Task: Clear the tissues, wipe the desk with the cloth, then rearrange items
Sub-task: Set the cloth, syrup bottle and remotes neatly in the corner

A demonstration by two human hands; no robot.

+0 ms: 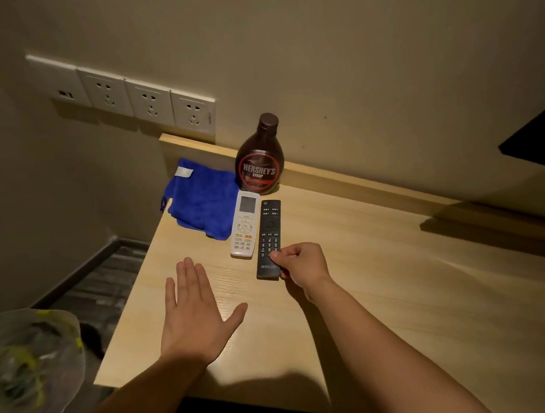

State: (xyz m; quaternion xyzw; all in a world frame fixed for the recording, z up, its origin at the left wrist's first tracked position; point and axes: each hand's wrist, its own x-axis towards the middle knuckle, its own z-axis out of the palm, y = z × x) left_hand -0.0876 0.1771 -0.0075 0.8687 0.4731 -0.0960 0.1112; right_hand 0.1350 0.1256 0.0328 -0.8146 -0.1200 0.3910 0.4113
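The right hand (299, 264) is pinching the near end of the long black plastic remote (268, 237), lying beside the white remote (245, 225) on the pale wooden worktop (389, 278); the left hand (195, 315) is resting flat, fingers spread, near the folded blue cloth (201, 198)

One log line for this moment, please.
stage=rearranging | right hand grips black remote | left hand open over desk | blue cloth beside white remote

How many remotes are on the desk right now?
2. The white remote lies at the cloth's right edge. The black remote lies just right of it, its near end held by the right hand. None looks hidden.
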